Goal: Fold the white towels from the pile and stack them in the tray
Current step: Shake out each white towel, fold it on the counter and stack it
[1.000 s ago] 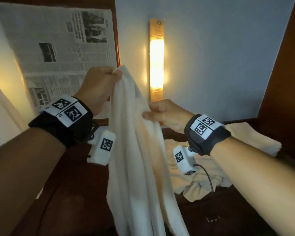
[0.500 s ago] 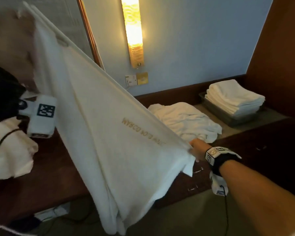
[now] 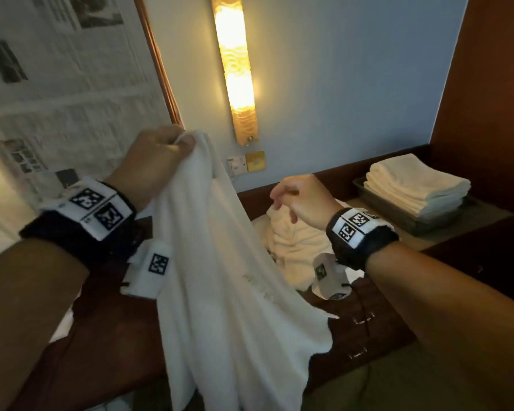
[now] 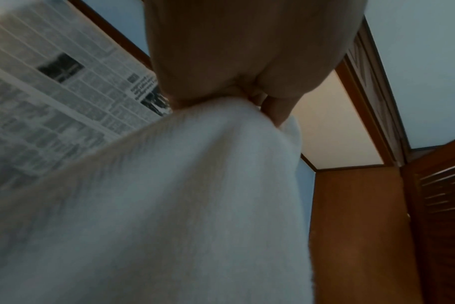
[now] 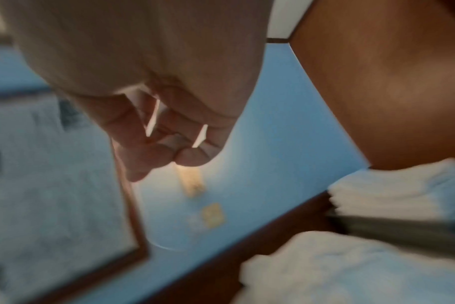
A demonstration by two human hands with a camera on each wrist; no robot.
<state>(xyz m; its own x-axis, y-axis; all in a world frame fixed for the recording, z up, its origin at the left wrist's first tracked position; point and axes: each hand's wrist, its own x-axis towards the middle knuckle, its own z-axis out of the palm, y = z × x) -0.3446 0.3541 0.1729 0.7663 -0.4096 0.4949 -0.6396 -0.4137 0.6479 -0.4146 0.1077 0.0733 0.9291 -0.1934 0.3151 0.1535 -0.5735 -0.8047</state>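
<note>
My left hand (image 3: 175,145) is raised and grips the top corner of a white towel (image 3: 229,292), which hangs loose down past the counter edge. In the left wrist view the fingers (image 4: 270,107) pinch the bunched cloth of the towel (image 4: 169,205). My right hand (image 3: 282,200) hovers to the right of the towel with loosely curled fingers and holds nothing; the right wrist view shows this hand (image 5: 169,148) empty. Beneath it lies the crumpled pile of white towels (image 3: 297,244). At the far right, folded towels (image 3: 416,185) are stacked in a grey tray (image 3: 398,216).
A dark wooden counter (image 3: 368,330) carries the pile and the tray. Behind it are a lit wall lamp (image 3: 235,69), a wall socket (image 3: 237,166) and a framed panel covered with newspaper (image 3: 57,84). A wooden side panel (image 3: 487,84) closes off the right.
My right hand let go of the towel's lower corner and rose up and left over the pile. The towel, stretched wide half a second ago, now hangs from my left hand alone.
</note>
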